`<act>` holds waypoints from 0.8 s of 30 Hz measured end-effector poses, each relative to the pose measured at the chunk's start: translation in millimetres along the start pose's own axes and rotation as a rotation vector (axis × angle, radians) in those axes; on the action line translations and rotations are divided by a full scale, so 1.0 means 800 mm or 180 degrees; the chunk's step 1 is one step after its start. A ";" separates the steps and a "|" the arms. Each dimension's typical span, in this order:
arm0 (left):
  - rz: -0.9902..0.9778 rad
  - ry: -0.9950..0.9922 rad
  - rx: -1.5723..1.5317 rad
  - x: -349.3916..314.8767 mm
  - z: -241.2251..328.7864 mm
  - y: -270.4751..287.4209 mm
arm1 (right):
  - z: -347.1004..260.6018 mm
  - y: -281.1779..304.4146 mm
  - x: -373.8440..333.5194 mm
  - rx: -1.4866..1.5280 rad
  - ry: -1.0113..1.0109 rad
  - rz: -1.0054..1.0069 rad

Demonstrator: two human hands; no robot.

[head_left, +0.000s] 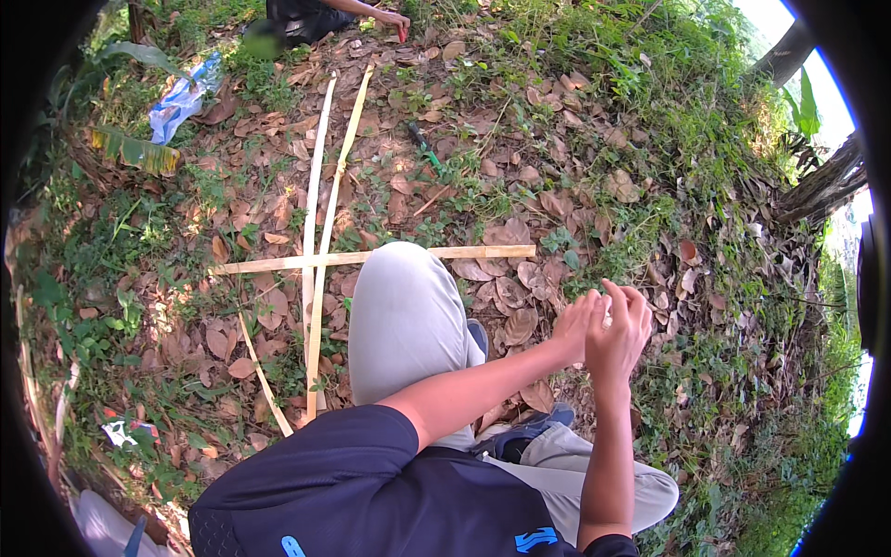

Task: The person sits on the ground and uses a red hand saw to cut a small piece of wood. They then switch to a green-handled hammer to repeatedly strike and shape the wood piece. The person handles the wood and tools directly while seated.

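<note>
Small pale bit (607,321), material too small to make out, shows between the two bare hands, right of the raised knee and above the ground. Right hand (624,332): partly open, fingers bent and loosely spread, palm side toward the other hand. Left hand (577,327): meets the right, fingers together, largely overlapped; cannot tell whether either grips the bit or merely touches it.

Nearest worked material: flat, pale-tan wooden crosspiece (492,252), lying left to right, right end just short of the hands, middle hidden behind the grey-trousered knee (401,311). Two long, thin, pale strips cross it left of the knee: whitish left strip (320,153), yellower right strip (345,153). They spread at the far end, near each other at the close end. Short narrow strip (263,376) lies apart, slanting, left of these.

Beyond: dark tool with green end (425,146) on leaf litter, right of the long strips. Blue-and-white plastic sheet (184,100) far left. Another person's hand (393,19) at top edge, holding a small red object (403,33).

Room: brown leaves and low greenery stretch right of the hands toward a dark tree trunk (824,186) at the margin. Tightest side: left, knee close by the forearm.
</note>
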State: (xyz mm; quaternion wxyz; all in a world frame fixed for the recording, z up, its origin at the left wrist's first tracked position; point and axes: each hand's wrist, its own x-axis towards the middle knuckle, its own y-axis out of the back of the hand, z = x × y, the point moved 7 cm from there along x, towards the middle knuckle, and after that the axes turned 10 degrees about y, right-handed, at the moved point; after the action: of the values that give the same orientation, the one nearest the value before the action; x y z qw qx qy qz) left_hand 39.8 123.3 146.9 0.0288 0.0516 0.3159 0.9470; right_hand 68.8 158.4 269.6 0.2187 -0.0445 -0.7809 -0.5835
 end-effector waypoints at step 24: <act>0.0064 0.1192 0.1322 0.265 -0.282 0.397 | 0.139 -0.061 -0.066 0.0567 -0.0740 -0.0007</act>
State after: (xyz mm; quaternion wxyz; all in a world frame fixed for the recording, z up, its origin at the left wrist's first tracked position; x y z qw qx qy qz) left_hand -204.0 -246.2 175.6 -0.0507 -0.1164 0.5024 0.8552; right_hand 68.3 256.3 180.4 0.1293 -0.0913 -0.8496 -0.5031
